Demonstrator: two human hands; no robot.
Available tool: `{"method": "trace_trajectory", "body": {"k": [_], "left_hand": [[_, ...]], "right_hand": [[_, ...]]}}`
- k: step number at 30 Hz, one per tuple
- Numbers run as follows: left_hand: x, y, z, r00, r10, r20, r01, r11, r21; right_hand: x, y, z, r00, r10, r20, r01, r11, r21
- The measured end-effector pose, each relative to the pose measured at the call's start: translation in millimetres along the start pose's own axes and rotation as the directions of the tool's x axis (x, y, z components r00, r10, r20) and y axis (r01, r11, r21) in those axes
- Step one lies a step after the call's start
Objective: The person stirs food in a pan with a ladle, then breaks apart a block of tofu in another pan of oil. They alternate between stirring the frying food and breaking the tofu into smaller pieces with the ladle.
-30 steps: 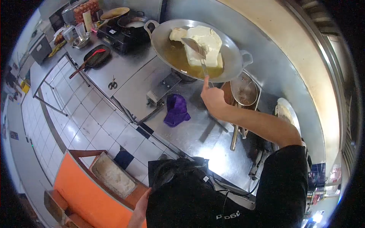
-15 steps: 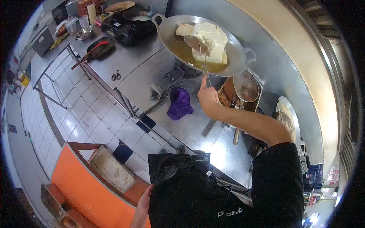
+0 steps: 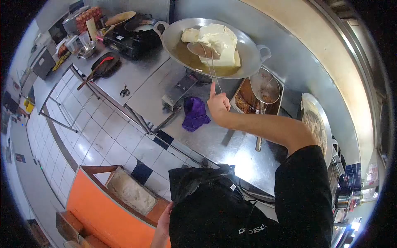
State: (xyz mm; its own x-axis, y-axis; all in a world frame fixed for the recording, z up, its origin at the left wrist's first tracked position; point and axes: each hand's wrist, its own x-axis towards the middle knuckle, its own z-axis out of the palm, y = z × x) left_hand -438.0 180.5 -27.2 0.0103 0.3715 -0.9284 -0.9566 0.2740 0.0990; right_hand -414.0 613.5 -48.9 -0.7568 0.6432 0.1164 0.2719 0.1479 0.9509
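My right hand [image 3: 219, 106] is closed on the thin handle of a skimmer [image 3: 202, 51], with the index finger stretched along it. The skimmer's round head rests against a large pale yellow block of what looks like butter or margarine [image 3: 219, 37]. That block sits in a wide metal wok [image 3: 248, 56], partly surrounded by yellow liquid. My left hand [image 3: 164, 223] hangs low beside my black apron [image 3: 206, 206]; its fingers are mostly hidden, and I see nothing held there.
Right of the wok, a strainer [image 3: 265, 86] lies over a tray [image 3: 271, 108] of brown food. A purple cloth [image 3: 195, 113] and scissors [image 3: 124, 91] lie on the metal counter. Farther left are a dark pan [image 3: 106, 64] and a black stove [image 3: 124, 43]. An orange-sided unit [image 3: 107, 211] stands lower left.
The whole view has shifted slightly, so the wok appears farther left and higher. The skimmer stays at nearly the same place against the block, with my right hand still holding it.
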Motion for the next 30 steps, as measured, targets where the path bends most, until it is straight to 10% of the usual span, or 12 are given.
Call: {"method": "trace_trajectory", "body": {"k": [3,7,10,12,14,17,19,22,25,26,28,30], "left_hand": [[5.9,-4.7,-8.0,1.0,-0.014,0.023,0.015,0.999,-0.046],[-3.7,-3.2,1.6,0.997,0.051,-0.058,-0.047,0.997,0.063],[-6.1,-2.7,1.7,1.0,-0.014,-0.008,0.013,0.994,-0.107],[4.2,-6.9,-9.4,0.999,0.034,-0.003,-0.035,0.994,-0.099],[6.1,-7.0,-11.5,0.996,0.084,0.002,-0.084,0.993,-0.089],[8.4,-0.7,-15.0,0.993,0.098,-0.07,-0.098,0.995,0.006],[35.9,-0.3,-48.2,0.849,-0.168,0.5,0.385,0.845,-0.37],[17.0,10.0,-20.8,0.981,-0.154,0.114,0.173,0.969,-0.177],[16.6,20.7,-13.9,0.969,-0.238,0.066,0.241,0.969,-0.053],[22.6,24.3,-18.9,0.969,-0.237,0.067,0.24,0.97,-0.044],[41.6,30.4,-30.4,0.699,-0.44,0.564,0.583,0.807,-0.093],[40.5,31.9,-17.1,0.853,-0.402,0.332,0.42,0.907,0.021]], "right_hand": [[-4.9,29.2,-22.8,0.928,-0.311,0.207,0.352,0.913,-0.207],[-5.7,28.0,-18.1,0.915,-0.334,0.226,0.379,0.904,-0.2],[-2.5,30.1,-11.7,0.977,-0.196,0.089,0.206,0.971,-0.119],[1.4,49.5,-15.9,0.967,-0.192,0.165,0.119,0.92,0.373],[0.6,53.9,2.4,0.979,-0.174,0.107,0.146,0.963,0.226],[0.4,82.5,23.3,0.986,0.008,-0.169,0.096,0.797,0.596],[7.3,117.1,20.4,0.997,-0.006,-0.074,0.054,0.741,0.67],[5.4,174.4,9.9,0.993,-0.076,0.086,-0.014,0.659,0.752],[-5.2,212.3,19.2,0.996,-0.04,0.077,-0.044,0.531,0.846],[-11.1,219.0,21.9,0.996,-0.033,0.083,-0.053,0.532,0.845],[-22.8,232.4,32.3,0.999,0.031,0.014,-0.026,0.434,0.9],[-29.9,248.1,35.1,0.997,0.041,0.067,-0.078,0.43,0.9]]}}
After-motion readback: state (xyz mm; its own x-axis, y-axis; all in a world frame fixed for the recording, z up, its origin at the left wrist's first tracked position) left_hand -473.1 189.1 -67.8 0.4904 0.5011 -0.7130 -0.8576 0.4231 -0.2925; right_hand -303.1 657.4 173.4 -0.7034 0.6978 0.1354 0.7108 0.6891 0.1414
